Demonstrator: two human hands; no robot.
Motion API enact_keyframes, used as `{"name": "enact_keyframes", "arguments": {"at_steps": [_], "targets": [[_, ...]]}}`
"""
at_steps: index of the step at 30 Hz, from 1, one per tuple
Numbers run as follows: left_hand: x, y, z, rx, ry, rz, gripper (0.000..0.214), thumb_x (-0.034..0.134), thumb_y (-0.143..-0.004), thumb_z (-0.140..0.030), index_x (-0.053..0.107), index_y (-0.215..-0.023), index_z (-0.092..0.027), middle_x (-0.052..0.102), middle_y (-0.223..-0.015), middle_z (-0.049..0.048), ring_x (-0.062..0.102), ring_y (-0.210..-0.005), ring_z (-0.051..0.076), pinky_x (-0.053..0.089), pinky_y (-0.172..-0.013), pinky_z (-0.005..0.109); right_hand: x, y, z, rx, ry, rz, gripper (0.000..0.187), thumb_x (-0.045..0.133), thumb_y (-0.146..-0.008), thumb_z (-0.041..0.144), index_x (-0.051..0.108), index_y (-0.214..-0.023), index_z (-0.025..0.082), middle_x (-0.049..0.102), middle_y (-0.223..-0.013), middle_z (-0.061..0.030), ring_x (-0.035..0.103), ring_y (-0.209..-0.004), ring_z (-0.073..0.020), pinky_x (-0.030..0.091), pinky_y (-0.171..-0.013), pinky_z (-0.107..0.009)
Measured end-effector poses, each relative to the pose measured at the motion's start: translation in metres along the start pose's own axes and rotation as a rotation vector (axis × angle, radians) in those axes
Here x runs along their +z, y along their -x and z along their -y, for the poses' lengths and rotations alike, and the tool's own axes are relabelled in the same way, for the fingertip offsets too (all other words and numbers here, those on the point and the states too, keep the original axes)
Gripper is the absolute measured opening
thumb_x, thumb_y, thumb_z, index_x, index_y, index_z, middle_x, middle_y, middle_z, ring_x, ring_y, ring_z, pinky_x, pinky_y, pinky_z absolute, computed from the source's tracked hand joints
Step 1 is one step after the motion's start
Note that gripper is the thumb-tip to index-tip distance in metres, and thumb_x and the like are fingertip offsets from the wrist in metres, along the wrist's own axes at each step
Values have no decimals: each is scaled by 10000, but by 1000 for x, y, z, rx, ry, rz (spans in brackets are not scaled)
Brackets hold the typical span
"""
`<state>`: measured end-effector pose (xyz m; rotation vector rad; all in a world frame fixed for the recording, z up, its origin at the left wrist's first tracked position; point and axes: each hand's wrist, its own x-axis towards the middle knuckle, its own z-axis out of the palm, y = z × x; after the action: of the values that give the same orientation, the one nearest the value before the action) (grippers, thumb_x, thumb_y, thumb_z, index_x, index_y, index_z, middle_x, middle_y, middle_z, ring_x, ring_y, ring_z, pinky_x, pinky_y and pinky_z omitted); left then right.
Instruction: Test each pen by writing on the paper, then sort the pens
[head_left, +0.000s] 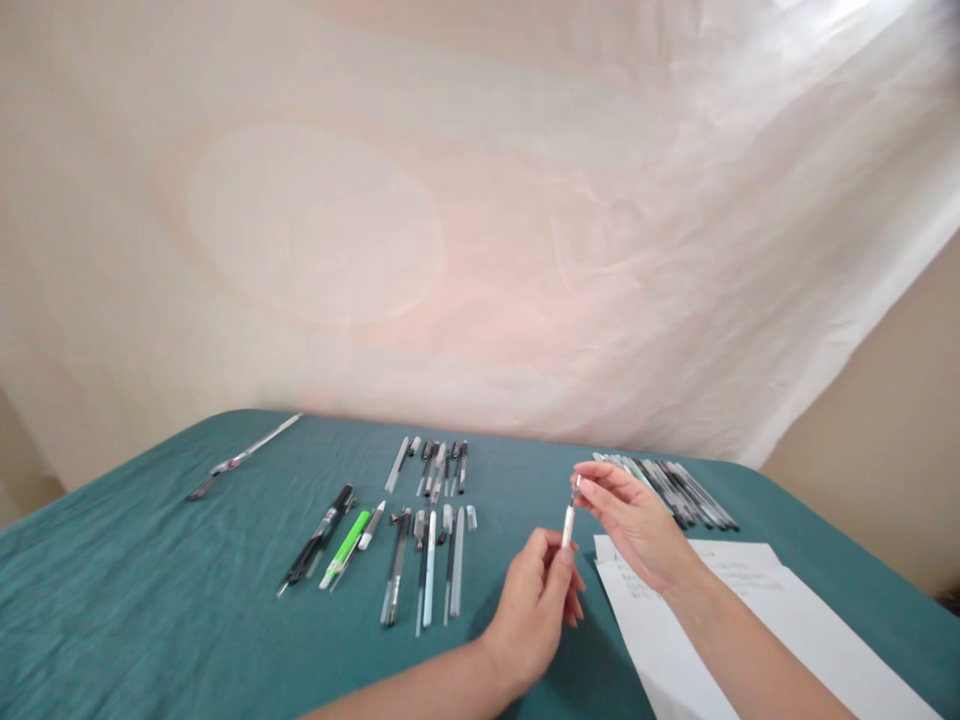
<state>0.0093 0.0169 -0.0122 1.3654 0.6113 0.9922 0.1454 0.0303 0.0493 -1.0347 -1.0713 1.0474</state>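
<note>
A white pen (568,526) stands nearly upright in my left hand (534,600), whose fingers are closed around its lower part. My right hand (630,520) pinches a small piece (577,483) at the pen's upper end between thumb and fingertips. Whether that piece is joined to the barrel or apart from it is too small to tell. To the left of my hands lie a pale blue pen (430,570), a grey translucent pen (457,562) and a dark pen (397,568), with caps and thin refills beside them.
White paper sheets (817,640) with writing lie under my right forearm. A row of pens (694,492) rests behind them. More pen parts (439,468) lie at the back middle. Black pens (319,535), a green pen (345,548) and a long wrapped bundle (244,457) are on the left.
</note>
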Motion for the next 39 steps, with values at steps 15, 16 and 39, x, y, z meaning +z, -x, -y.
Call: {"name": "enact_keyframes", "arguments": {"at_steps": [15,16,39], "targets": [[-1,0,-5,1,-13,-11,261,346,-860,-428,404,-868,-175,491,-654,-33,460,-460,68,356,-439,184,5,4,-9,69,-47,49,241,698,-656,304,636,-868,207,588,-846,-18,518,-781,-129,428,-690,-247],[-1,-1,-5,4,-17,-12,260,340,-863,-426,405,-866,-174,490,-652,-33,459,-459,67,356,-440,184,5,4,-9,80,-54,60,239,695,-660,301,634,-872,208,586,-843,-14,515,-757,-120,426,-676,-241],[1,-1,0,25,-30,-67,240,340,-868,-398,424,-890,-174,496,-686,-20,473,-506,78,376,-475,202,6,8,-9,95,-18,107,274,673,-683,316,607,-930,216,542,-837,-2,487,-706,-108,410,-666,-244]]}}
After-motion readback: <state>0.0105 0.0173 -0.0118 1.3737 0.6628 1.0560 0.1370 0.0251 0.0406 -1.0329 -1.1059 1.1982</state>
